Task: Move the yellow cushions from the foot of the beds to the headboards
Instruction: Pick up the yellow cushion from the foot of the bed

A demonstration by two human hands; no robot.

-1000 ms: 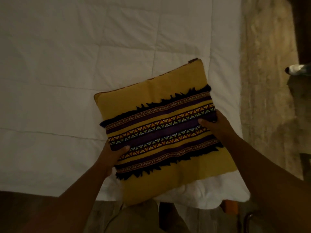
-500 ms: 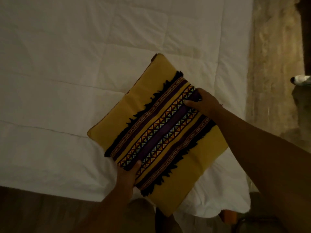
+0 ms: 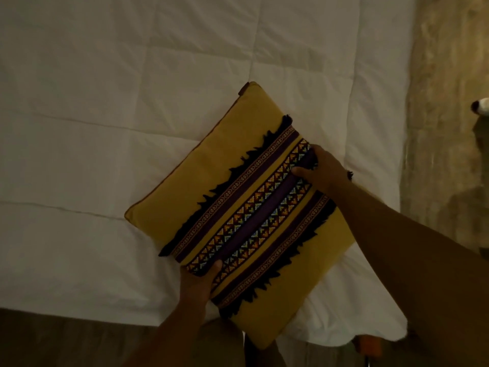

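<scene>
Yellow cushion, crossed by a dark fringed band of patterned weave, sat turned cornerwise over the near edge of the bed, its lowest corner past the white quilt's edge. The left hand was closed on the cushion's lower-left edge, thumb lying on the patterned band. The right hand was closed on the opposite edge, thumb on top. Beside the bed lay a pale floor.

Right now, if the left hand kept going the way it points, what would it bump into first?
The left hand already grips the yellow cushion; beyond it probably lies only the white quilt.
</scene>
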